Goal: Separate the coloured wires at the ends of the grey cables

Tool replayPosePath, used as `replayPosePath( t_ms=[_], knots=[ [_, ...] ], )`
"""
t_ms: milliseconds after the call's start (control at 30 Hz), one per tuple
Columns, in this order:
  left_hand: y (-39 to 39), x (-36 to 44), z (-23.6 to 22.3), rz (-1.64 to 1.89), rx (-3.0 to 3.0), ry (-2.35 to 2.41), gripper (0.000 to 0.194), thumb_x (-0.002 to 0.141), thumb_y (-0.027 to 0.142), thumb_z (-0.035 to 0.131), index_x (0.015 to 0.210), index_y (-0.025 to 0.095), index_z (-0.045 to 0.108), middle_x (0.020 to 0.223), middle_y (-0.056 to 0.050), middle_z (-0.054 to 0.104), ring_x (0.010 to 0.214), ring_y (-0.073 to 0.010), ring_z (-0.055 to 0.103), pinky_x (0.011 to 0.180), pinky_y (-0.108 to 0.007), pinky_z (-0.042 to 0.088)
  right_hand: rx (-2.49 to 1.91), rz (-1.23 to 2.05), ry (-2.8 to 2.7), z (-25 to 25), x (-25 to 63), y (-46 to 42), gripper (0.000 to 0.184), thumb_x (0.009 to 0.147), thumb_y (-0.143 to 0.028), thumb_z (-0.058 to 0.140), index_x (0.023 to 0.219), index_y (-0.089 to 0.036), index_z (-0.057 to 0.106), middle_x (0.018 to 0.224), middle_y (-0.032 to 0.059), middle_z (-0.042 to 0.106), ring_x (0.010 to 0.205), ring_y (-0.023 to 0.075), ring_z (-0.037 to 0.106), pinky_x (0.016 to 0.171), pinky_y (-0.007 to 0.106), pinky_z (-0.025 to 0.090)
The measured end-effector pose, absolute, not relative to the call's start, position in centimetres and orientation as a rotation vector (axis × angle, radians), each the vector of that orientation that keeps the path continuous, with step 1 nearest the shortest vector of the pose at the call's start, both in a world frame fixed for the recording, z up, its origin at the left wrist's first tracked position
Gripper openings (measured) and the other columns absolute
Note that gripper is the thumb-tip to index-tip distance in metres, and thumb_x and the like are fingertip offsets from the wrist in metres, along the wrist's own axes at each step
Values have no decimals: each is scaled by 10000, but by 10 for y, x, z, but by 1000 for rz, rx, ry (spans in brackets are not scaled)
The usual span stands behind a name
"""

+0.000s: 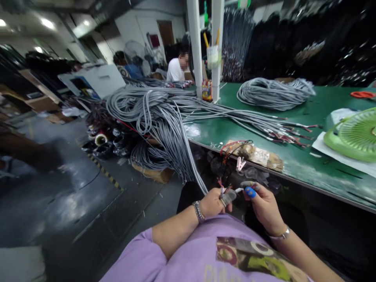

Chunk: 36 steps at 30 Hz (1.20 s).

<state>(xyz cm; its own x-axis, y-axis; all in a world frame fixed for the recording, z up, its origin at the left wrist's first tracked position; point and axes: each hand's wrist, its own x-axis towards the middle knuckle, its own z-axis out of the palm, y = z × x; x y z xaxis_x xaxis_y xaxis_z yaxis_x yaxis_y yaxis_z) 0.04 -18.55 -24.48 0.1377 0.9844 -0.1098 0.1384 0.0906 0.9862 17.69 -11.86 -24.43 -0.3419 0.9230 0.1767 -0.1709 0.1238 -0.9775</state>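
Note:
My left hand (216,201) is closed around the ends of grey cables (197,178), a finger wrapped in grey tape. Small coloured wires (221,183) stick up above its fist. My right hand (261,205) pinches near the tip of a short white-ended cable (239,189) that points out of the left hand; a blue cover and a grey one sit on its fingertips. Exactly what lies between the right fingertips is too small to make out. From my left hand the grey cables run back to a large heap (158,105) hanging over the table's edge.
On the green table (226,90) lie a coiled grey cable bundle (274,94), a taped board with a pink clip (241,163), a green fan (352,135) and orange-handled scissors (362,94). A white post (216,74) rises from the table. Beyond it sits a person in white (175,70).

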Motion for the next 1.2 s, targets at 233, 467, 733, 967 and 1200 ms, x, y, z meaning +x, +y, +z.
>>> replayPosePath(
  t_ms=[233,467,733,967,1200],
  knots=[
    [-186,-13,-231,1586,920,1182,468,881,549,518,1060,148,680,952,-124,746,872,-249,713,834,-401,547,-887,1120,-1657,-225,183,-108,183,780,-366,686,833,-196,728,789,50,691,718,175,609,674,290,486],
    [-184,-4,-221,1178,1276,1230,462,875,489,561,1193,159,619,988,-109,732,763,-201,706,626,-283,561,-678,1823,-1659,-227,151,-124,453,764,-593,632,721,-142,633,611,6,598,513,98,504,495,230,417],
    [-185,-2,-227,1116,1157,1420,406,850,560,550,832,155,541,611,-24,666,442,-122,610,396,-198,444,-860,1784,-1384,-224,149,-116,421,587,-477,807,671,-151,555,568,-48,541,490,58,422,452,196,329],
    [-180,1,-215,1064,1230,1336,345,829,485,624,777,151,551,607,-5,642,424,-108,607,360,-169,381,-777,1937,-1351,-206,144,-103,389,578,-443,800,666,-139,573,562,-49,515,476,53,377,436,205,263],
    [-175,4,-213,1052,1120,1341,353,810,481,637,728,146,556,554,1,624,400,-106,595,345,-162,345,-807,1888,-1186,-219,143,-109,340,638,-417,779,697,-141,588,564,-42,527,480,59,380,459,212,275]
  ],
)
